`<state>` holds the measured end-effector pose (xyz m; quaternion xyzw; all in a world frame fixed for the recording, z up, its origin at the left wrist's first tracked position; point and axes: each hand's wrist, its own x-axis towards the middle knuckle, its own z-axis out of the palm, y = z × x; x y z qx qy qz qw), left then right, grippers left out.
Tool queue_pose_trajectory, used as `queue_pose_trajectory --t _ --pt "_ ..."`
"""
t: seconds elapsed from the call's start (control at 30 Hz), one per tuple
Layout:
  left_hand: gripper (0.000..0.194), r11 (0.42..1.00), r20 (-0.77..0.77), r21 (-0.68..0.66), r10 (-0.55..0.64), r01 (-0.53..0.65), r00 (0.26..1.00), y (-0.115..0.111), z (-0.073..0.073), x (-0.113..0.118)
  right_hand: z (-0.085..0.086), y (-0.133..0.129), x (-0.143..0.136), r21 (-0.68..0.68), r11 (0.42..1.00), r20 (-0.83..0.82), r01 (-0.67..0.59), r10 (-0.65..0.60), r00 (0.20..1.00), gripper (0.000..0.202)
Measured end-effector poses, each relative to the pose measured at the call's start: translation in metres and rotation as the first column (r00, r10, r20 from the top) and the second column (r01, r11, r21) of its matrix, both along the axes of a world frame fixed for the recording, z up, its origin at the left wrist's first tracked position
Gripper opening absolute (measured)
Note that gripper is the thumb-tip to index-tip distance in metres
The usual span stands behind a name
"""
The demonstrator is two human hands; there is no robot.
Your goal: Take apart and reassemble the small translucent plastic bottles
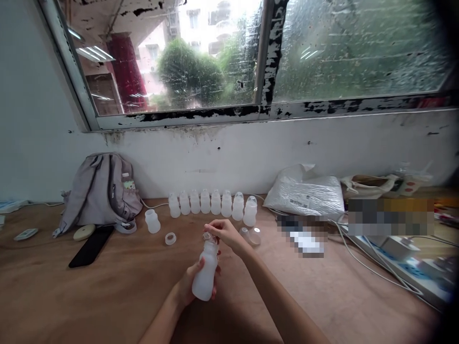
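A frosted white bottle (205, 279) is tilted above the table, with my left hand (193, 282) wrapped round its body. At its top, the fingers of my right hand (223, 232) pinch a small clear piece (207, 236) at the bottle's mouth. Behind my hands stands a row of several capped bottles (215, 202). An open bottle without a cap (152, 221) stands to the left, and a white ring (170, 238) lies near it. Clear domed caps (255, 236) rest on the table just right of my right hand.
A grey backpack (102, 191) leans against the wall at the left, with a black phone-like slab (91, 246) before it. A plastic-wrapped package (306, 193) lies at the back right. White cables and a power strip (412, 270) run along the right side.
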<state>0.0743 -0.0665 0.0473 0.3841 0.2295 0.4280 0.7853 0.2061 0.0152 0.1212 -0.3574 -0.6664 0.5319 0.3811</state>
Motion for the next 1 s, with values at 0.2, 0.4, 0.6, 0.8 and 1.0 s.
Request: queue_pose_trajectory --t 0.2,0.4,0.6,0.8,1.0 --pt "0.054 0.999 0.033 0.010 0.038 -0.038 0.999 0.003 0.005 0.000 0.003 0.001 0.016 -0.076 0.997 0.175 -0.008 0.022 0.984 0.038" --pt "0.047 0.999 -0.038 -0.022 0.032 -0.033 0.999 0.002 0.006 -0.001 0.014 -0.003 0.024 -0.061 0.994 0.139 -0.087 0.095 0.986 0.032" --pt "0.044 0.999 -0.096 -0.029 0.029 -0.032 0.995 0.001 0.009 -0.001 0.013 0.000 0.029 -0.064 0.991 0.107 -0.115 0.121 0.987 0.030" --pt "0.041 1.000 -0.164 0.015 0.024 -0.022 0.986 -0.001 0.013 -0.007 0.012 0.002 0.028 -0.061 0.990 0.067 -0.124 0.128 0.989 0.030" --pt "0.037 0.801 -0.310 0.454 0.552 -0.390 0.774 0.009 0.019 -0.020 0.004 0.009 0.026 0.110 0.994 0.186 0.019 -0.039 0.982 0.022"
